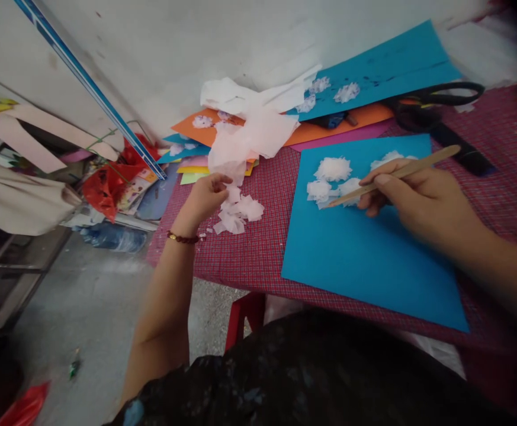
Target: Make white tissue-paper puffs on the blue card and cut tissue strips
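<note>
A blue paper sheet (pixel 365 254) lies on the red checked tablecloth (pixel 258 248). Several white tissue tufts (pixel 333 170) are stuck near its top edge. My right hand (pixel 418 198) grips a wooden stick (pixel 400 173), whose tip presses into the tufts at the left. My left hand (pixel 205 198) reaches to a small heap of white tissue pieces (pixel 239 212) on the cloth and pinches one of them. A larger crumpled tissue sheet (pixel 251 139) lies just beyond that heap.
Orange, pink and blue paper sheets (pixel 373 74) are stacked at the back against the wall, some with tissue tufts. Black scissors (pixel 440 100) lie at the back right. Left of the table are a red bag (pixel 107 186), clutter and a bare floor.
</note>
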Action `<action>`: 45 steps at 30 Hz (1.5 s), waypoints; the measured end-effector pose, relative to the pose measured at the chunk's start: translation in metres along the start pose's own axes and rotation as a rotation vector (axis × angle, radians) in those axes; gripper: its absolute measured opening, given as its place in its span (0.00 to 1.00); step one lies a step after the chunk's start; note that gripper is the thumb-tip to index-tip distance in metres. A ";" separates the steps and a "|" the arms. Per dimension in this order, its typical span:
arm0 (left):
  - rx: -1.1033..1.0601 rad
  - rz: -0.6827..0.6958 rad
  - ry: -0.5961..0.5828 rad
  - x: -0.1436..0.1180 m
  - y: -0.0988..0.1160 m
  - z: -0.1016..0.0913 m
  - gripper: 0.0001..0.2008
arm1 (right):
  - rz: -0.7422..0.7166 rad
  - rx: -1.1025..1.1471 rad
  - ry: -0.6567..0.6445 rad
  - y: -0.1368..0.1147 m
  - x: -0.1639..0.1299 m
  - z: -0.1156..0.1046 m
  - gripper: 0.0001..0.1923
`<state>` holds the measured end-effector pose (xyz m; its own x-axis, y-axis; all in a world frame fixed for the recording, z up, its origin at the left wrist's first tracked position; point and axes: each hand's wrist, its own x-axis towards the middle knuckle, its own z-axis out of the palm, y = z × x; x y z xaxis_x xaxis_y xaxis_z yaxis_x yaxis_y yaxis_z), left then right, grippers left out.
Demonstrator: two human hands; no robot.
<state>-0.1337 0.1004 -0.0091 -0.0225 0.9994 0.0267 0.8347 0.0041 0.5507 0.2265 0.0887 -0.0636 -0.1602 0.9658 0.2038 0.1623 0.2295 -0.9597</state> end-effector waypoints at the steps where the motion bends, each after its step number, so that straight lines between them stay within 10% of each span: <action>1: 0.090 0.023 0.022 -0.002 -0.005 -0.001 0.12 | -0.002 0.000 0.002 0.000 0.000 0.000 0.11; 6: 0.246 0.173 0.168 -0.014 -0.011 0.002 0.07 | 0.011 0.005 0.010 0.000 0.000 0.002 0.11; 16: 0.133 0.291 -0.145 -0.019 -0.040 0.014 0.13 | 0.005 -0.008 -0.001 0.002 0.001 0.001 0.12; 29: -0.487 -0.077 -0.002 -0.029 0.009 0.002 0.10 | 0.007 -0.008 0.000 0.003 0.001 0.001 0.12; 37: -0.541 -0.139 -0.301 -0.023 0.044 0.044 0.15 | -0.017 0.022 -0.031 0.000 0.001 0.002 0.12; 45: -0.519 -0.052 -0.355 -0.011 0.044 0.082 0.18 | -0.007 0.069 -0.050 0.001 0.001 0.002 0.11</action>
<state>-0.0512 0.0921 -0.0538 0.2026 0.9494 -0.2401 0.4599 0.1242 0.8793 0.2247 0.0900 -0.0647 -0.2098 0.9565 0.2027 0.0936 0.2260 -0.9696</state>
